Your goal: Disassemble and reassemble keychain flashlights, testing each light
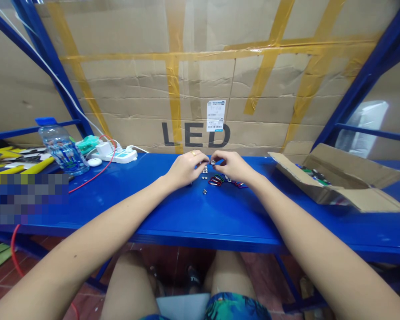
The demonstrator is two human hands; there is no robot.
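Both my hands meet at the far middle of the blue table. My left hand is closed in a pinch, with a ring on one finger; what it pinches is too small to name. My right hand pinches a small silver metal ring between thumb and forefinger. Under and between the hands lie a few small silver metal pieces, one more a little nearer me. A small heap of coloured carabiner clips, red, green and purple, lies beneath my right hand.
An open cardboard box with coloured items stands at the right. At the left are a plastic water bottle, a white power strip with a red cable, and yellow-handled tools. A taped cardboard wall marked LED backs the table.
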